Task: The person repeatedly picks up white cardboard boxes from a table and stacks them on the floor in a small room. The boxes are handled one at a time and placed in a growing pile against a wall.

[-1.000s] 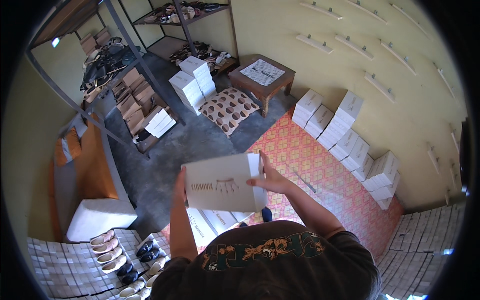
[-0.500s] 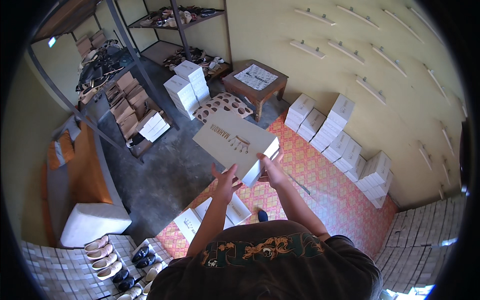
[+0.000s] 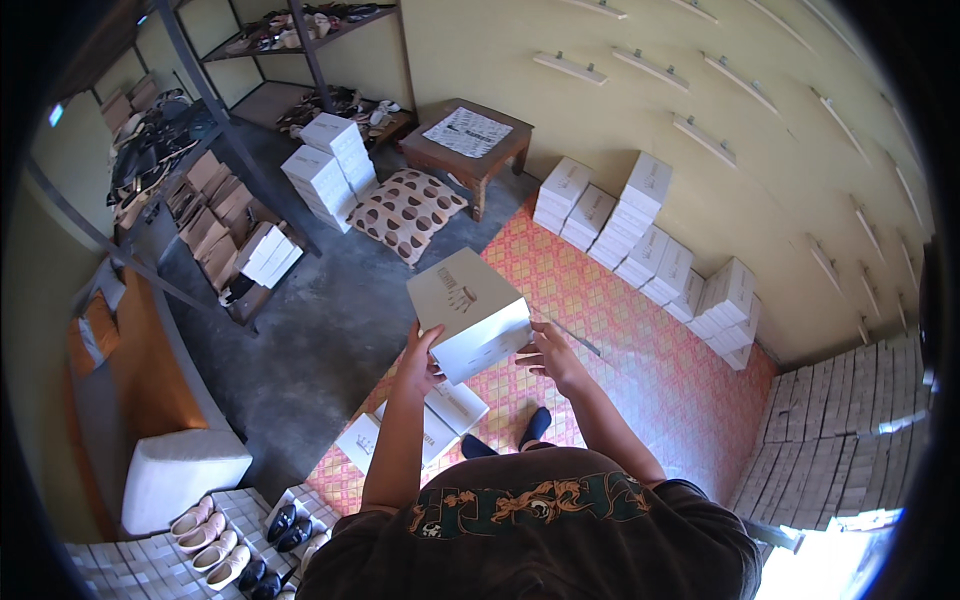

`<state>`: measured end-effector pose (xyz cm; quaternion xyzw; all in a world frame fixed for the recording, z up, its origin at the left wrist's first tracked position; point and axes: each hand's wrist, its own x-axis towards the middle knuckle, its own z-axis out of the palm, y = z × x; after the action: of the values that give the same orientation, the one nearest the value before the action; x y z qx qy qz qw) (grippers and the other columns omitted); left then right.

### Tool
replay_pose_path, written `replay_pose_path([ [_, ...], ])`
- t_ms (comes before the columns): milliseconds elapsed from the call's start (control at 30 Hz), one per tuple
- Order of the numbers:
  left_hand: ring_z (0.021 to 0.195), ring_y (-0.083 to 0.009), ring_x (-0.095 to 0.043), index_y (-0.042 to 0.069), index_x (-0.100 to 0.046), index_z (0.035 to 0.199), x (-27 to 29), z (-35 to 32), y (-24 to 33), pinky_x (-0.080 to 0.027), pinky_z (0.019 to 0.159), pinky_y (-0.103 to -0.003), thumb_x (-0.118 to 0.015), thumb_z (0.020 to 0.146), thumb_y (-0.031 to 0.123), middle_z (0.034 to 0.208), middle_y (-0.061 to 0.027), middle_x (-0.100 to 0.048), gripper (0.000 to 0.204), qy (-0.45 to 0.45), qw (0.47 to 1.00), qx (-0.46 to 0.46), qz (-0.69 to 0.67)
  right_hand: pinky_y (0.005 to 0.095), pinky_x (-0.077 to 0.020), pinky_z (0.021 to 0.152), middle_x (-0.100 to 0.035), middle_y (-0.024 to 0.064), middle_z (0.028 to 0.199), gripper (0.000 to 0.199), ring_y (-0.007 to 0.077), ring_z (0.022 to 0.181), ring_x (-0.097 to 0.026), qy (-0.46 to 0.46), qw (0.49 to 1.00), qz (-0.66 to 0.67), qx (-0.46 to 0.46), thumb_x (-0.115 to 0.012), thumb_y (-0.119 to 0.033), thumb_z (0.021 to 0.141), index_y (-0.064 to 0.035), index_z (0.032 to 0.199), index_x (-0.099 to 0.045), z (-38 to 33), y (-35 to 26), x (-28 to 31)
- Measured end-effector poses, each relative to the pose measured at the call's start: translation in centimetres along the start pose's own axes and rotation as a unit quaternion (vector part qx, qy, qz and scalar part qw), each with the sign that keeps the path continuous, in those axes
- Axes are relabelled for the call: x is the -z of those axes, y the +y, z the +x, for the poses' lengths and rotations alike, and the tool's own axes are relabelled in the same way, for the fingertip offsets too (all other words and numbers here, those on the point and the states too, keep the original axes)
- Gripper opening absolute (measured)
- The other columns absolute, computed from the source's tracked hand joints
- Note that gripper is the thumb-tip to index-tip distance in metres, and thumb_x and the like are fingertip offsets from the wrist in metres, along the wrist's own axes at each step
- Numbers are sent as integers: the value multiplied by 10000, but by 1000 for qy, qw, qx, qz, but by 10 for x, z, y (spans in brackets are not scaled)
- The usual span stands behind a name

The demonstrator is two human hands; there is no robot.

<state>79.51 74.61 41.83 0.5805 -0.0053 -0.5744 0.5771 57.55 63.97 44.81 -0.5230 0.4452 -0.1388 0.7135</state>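
Left hand [image 3: 420, 358] and right hand [image 3: 552, 356] clasp the white shoebox [image 3: 468, 312] by opposite ends. Probably light, stiff cardboard; hold the edges, the lid could slip.

Matt white cardboard box [image 3: 470, 312], woven plastic mat [image 3: 640, 350] with slight sheen, rough grey concrete floor [image 3: 300, 340], dark wooden table [image 3: 465, 145], spotted cloth cushion [image 3: 405, 212]

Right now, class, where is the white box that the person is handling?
In the head view the white box is near the centre, held up between the left hand and right hand, above the orange patterned mat.
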Motion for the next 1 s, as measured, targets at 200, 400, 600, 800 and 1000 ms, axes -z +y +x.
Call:
replay_pose_path([
  [200, 930, -184, -553, 333, -368, 1289, -6, 4, -13, -456, 695, -429, -576, 778, 396, 1117, -15, -530, 556, -6, 999, 19, 47, 332, -441, 756, -584, 175, 1016, 414, 232, 880, -607, -18, 1000, 16, -6, -389, -305, 938, -52, 1258, -317, -40, 12, 15],
  [400, 920, -179, -562, 226, -488, 1211, -35, -4, -30, -442, 723, -389, -575, 758, 456, 1035, -31, -593, 515, -15, 994, 52, 95, 315, -441, 749, -593, 176, 1002, 410, 228, 872, -616, -14, 999, 50, 5, -414, -270, 933, -44, 1258, -304, -92, 22, 43],
  [600, 898, -203, -572, 140, -563, 1118, -105, -36, -74, -441, 729, -401, -579, 737, 498, 1004, -59, -612, 524, -77, 985, 65, 139, 308, -434, 741, -596, 172, 998, 421, 226, 859, -624, 49, 993, 111, 13, -421, -179, 907, -39, 1281, -287, -165, 56, 96],
  [800, 918, -217, -561, 142, -553, 1133, -202, -78, -161, -432, 728, -414, -563, 725, 537, 1016, -61, -606, 568, -138, 952, 132, 239, 307, -432, 746, -595, 182, 1014, 460, 241, 877, -624, 150, 974, 165, 33, -404, -106, 862, -32, 1304, -302, -271, 115, 170],
  [1000, 981, -231, -523, 141, -526, 1158, -285, -102, -274, -413, 742, -417, -539, 718, 579, 1078, -72, -574, 621, -269, 879, 219, 328, 286, -411, 751, -612, 147, 1007, 452, 221, 887, -619, 275, 933, 231, 5, -433, -114, 851, -48, 1287, -334, -389, 177, 219],
])
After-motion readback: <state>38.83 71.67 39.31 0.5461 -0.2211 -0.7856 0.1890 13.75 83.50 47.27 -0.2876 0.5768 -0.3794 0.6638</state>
